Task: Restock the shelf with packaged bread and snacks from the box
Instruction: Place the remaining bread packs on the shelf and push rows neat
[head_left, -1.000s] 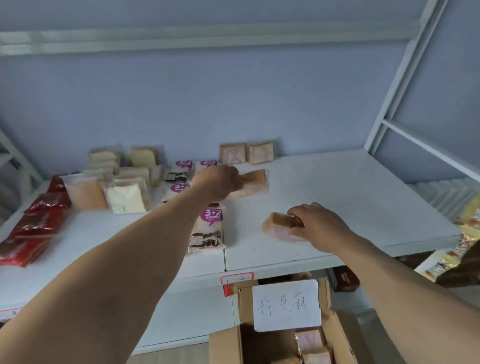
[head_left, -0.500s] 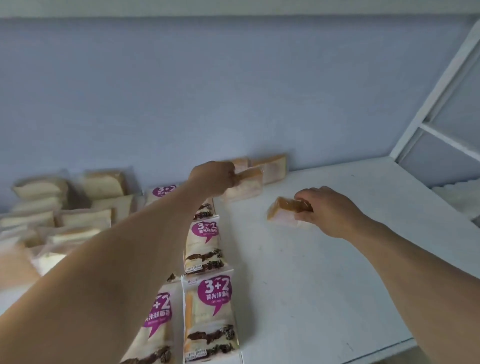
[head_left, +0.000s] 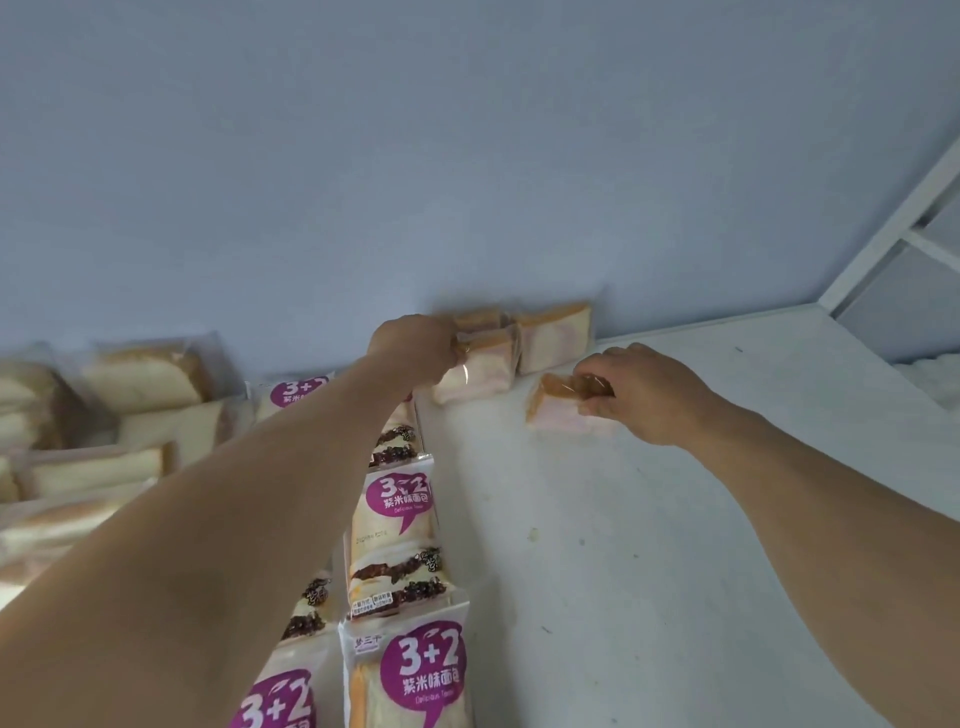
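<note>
My left hand (head_left: 415, 348) grips a clear-wrapped pink and brown bread pack (head_left: 480, 369) and holds it in front of two like packs (head_left: 556, 335) that stand against the blue back wall. My right hand (head_left: 644, 392) grips a second such pack (head_left: 558, 408), which lies on the white shelf (head_left: 675, 519) a little in front of that row. The box is out of view.
A column of white packs with purple "3+2" labels (head_left: 397, 501) runs down the shelf under my left arm. Several plain sliced bread packs (head_left: 145, 374) are piled at the left. A white shelf post (head_left: 893, 228) rises at the right.
Both hands have pushed their bread packs farther back toward the wall. The camera has moved in closer, and the box below the shelf has dropped out of view.
</note>
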